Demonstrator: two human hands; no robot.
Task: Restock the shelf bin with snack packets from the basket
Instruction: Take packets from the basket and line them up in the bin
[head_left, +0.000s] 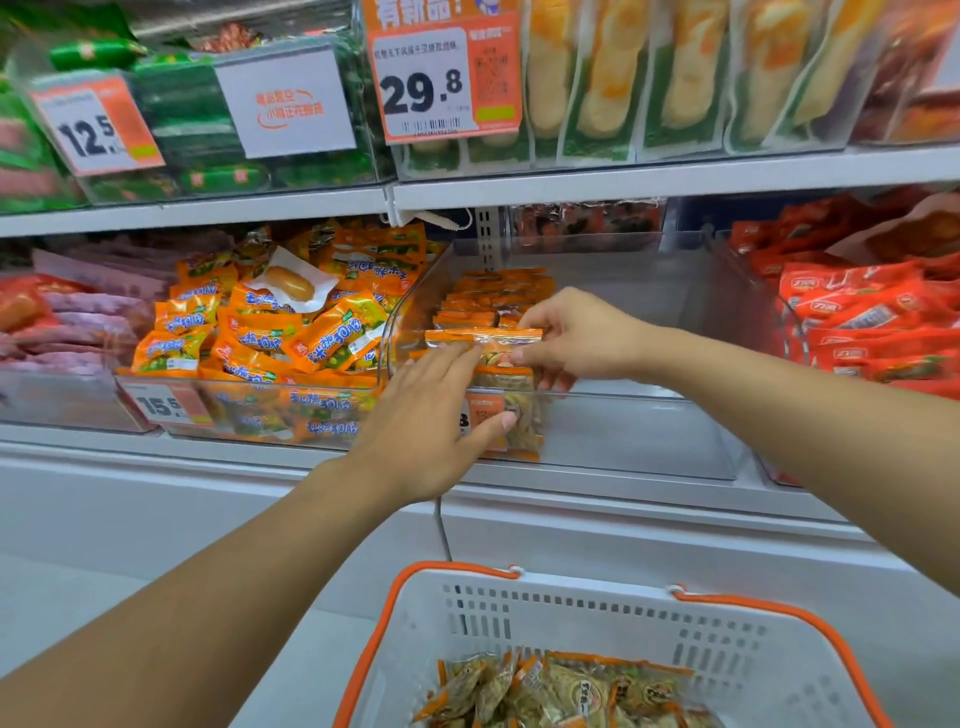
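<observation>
The shelf bin (623, 447) is made of clear, smooth plastic with a glossy sheen. Inside it, the snack packets (496, 296) are wrapped in shiny orange-edged film, partly transparent. Below the bin, the basket (727, 649) is formed of matt white perforated plastic, trimmed with an orange plastic rim. The packets to the left of the bin (291, 332) are sealed in glossy, crinkled foil-like film. Above the bin, the price tag (441, 78) looks like smooth printed card.

- I see white store shelves (675, 179) lined with clear neighbouring bins of packaged food.
- Orange price tags (447, 78) hang in front.
- Lighting is bright and even.
</observation>
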